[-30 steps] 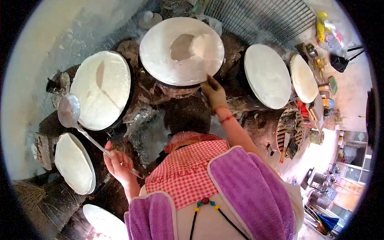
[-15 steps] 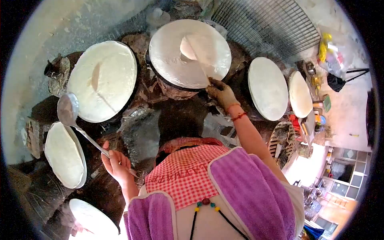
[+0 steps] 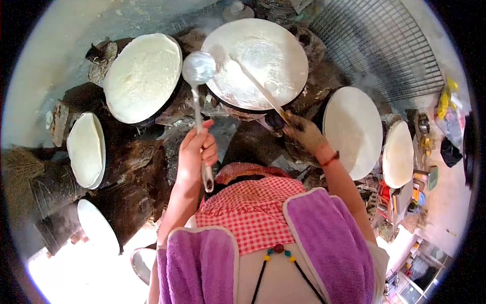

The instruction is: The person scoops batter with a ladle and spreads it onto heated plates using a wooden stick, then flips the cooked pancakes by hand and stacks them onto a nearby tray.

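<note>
My left hand (image 3: 197, 147) is wrapped round the handle of a metal ladle (image 3: 198, 68), its bowl raised beside the near left edge of the middle round griddle. White batter (image 3: 268, 45) covers that griddle, with uneven, shiny streaks across it. In my right hand (image 3: 302, 133) is a long wooden spreader (image 3: 258, 87), which slants over the batter from the near right edge towards the left of centre. The far end of the spreader blends into the white surface.
Large pale flatbreads surround me: one at left (image 3: 143, 78), a folded one (image 3: 87, 150) below it, a white round (image 3: 98, 225) lower left, and two at right, a near one (image 3: 353, 133) and a far one (image 3: 398, 154). A wire rack (image 3: 379, 45) leans behind.
My left hand has brought the ladle from the far left to the middle griddle. The spreader has shifted across the batter, which now looks whiter and more streaked. My view has turned slightly.
</note>
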A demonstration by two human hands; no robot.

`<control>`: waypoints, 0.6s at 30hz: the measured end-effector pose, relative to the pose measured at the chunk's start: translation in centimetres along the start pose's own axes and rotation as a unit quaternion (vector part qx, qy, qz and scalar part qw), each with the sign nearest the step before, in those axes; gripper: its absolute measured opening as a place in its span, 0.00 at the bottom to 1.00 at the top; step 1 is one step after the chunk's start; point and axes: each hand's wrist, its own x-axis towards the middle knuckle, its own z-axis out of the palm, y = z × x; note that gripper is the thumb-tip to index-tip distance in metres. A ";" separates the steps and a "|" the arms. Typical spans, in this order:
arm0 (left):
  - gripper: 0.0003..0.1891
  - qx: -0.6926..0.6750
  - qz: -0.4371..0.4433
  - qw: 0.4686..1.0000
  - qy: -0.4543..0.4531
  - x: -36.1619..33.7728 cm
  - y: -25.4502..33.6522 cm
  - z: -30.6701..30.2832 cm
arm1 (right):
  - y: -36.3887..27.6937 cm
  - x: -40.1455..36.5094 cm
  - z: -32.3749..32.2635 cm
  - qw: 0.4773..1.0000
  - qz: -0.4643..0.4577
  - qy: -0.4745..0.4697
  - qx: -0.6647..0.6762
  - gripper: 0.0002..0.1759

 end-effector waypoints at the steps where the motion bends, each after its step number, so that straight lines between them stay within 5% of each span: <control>1: 0.14 -0.039 -0.022 0.999 -0.025 0.4 -0.6 0.2 | 0.8 -1.7 -0.4 1.000 -0.003 -0.005 0.003 0.23; 4: 0.14 -0.113 -0.050 0.991 -0.050 1.6 -2.3 1.2 | 2.3 -4.6 -1.0 0.997 -0.027 0.061 -0.040 0.25; 5: 0.10 -0.125 -0.049 0.990 -0.050 1.7 -2.8 1.9 | 3.1 -4.3 0.5 0.976 -0.002 0.104 0.192 0.27; 6: 0.10 -0.123 -0.048 0.990 -0.048 1.8 -3.2 3.0 | 4.3 -3.9 2.2 0.899 0.027 0.140 0.414 0.29; 12: 0.09 -0.034 -0.053 0.998 0.005 2.5 -3.8 7.6 | -1.0 2.2 6.4 0.944 0.076 -0.065 0.314 0.22; 14: 0.12 -0.099 -0.041 0.994 0.008 3.5 -3.1 7.0 | 0.3 2.6 6.4 0.927 0.045 -0.102 0.357 0.22; 16: 0.11 -0.500 -0.181 0.846 -0.040 2.7 -0.5 6.2 | -0.8 1.1 4.5 0.909 0.073 -0.078 0.404 0.24; 18: 0.16 -0.553 -0.155 0.817 -0.044 -0.4 0.2 5.7 | -0.3 -0.2 2.9 0.904 0.017 -0.001 0.427 0.25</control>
